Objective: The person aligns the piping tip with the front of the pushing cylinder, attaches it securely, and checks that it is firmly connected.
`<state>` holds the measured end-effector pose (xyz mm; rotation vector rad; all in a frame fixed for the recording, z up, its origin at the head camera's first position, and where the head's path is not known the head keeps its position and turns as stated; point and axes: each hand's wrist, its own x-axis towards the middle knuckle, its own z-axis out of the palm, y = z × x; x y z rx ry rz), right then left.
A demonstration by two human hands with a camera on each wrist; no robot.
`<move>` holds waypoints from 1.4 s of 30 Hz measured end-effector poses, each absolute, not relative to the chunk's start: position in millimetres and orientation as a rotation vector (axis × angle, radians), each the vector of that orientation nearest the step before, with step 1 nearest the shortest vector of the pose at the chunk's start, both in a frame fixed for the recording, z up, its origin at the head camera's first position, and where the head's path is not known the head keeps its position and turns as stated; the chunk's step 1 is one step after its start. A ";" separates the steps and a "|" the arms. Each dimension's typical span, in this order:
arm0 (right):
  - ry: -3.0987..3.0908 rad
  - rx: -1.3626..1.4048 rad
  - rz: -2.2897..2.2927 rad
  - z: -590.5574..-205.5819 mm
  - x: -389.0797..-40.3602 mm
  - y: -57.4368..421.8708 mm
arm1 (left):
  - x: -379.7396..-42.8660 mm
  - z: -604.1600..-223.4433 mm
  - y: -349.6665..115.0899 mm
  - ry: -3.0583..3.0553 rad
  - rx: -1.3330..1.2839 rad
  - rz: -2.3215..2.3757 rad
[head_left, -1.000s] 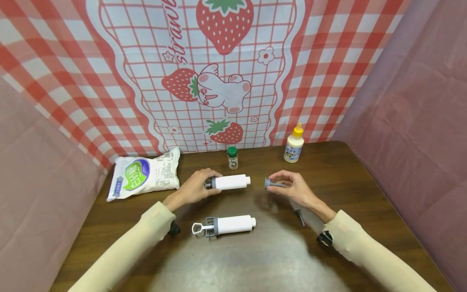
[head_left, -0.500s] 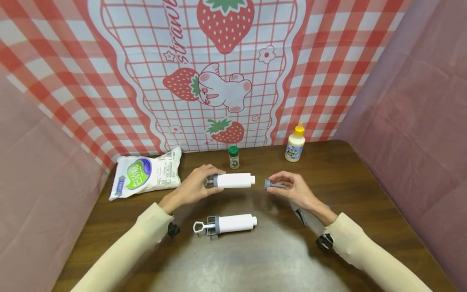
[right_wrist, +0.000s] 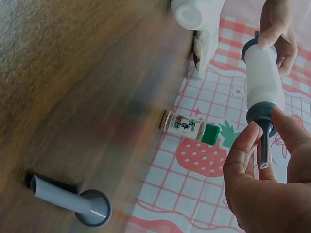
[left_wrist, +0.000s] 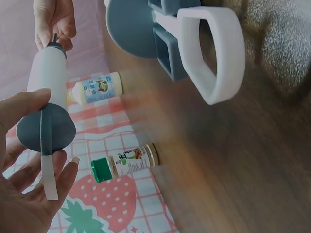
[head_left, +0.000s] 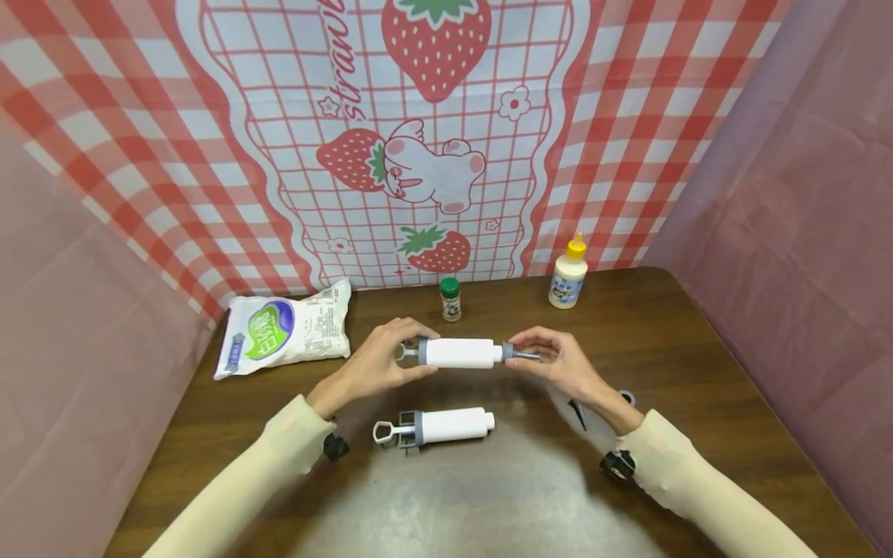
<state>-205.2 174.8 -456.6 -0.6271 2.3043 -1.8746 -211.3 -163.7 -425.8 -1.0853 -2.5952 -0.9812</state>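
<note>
My left hand (head_left: 380,360) grips a white sausage stuffer (head_left: 460,353) round its grey collar end, holding it level above the table. A pull handle shows behind the collar (left_wrist: 46,127) in the left wrist view. Thumb and fingers of my right hand (head_left: 563,363) pinch a grey funnel-shaped nozzle (right_wrist: 262,114), its wide end against the stuffer's narrow mouth. Whether it is seated or only touching, I cannot tell. A second white stuffer (head_left: 455,425) lies nearer me on the table, its handle (left_wrist: 223,53) to the left. Another grey nozzle (right_wrist: 63,196) lies under my right wrist.
On the wooden table (head_left: 446,504), a white printed bag (head_left: 286,332) lies at the back left. A green-capped seasoning jar (head_left: 451,301) stands at the back middle. Behind my right hand is a yellow-capped squeeze bottle (head_left: 568,279). Checked cloth (head_left: 628,155) hangs behind the table.
My left hand has moved the stuffer to the right, closing the gap to the nozzle. My right hand has stayed nearly in place with the nozzle. The head view has shifted slightly.
</note>
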 end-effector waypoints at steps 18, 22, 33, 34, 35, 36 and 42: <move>2.311 -0.619 -1.852 -451.6 -194.5 177.5 | -197.2 -433.4 -159.6 -2.513 -1.120 -0.955; 2.305 -0.620 -1.855 -451.1 -191.8 178.0 | -192.4 -433.0 -158.2 -2.463 -1.127 -0.935; 2.261 -0.707 -1.869 -448.4 -182.6 179.4 | -181.9 -434.6 -158.4 -2.426 -1.143 -0.960; 2.261 -0.723 -1.868 -448.5 -182.2 179.6 | -181.3 -435.0 -158.5 -2.431 -1.145 -0.973; 2.261 -0.737 -1.868 -448.9 -182.0 179.7 | -180.7 -435.3 -158.6 -2.439 -1.143 -0.986; 2.261 -0.750 -1.868 -449.3 -181.9 179.8 | -180.1 -435.7 -158.8 -2.448 -1.139 -0.999; 2.282 -0.806 -1.855 -451.4 -182.1 179.2 | -177.0 -437.1 -160.1 -2.514 -1.091 -1.097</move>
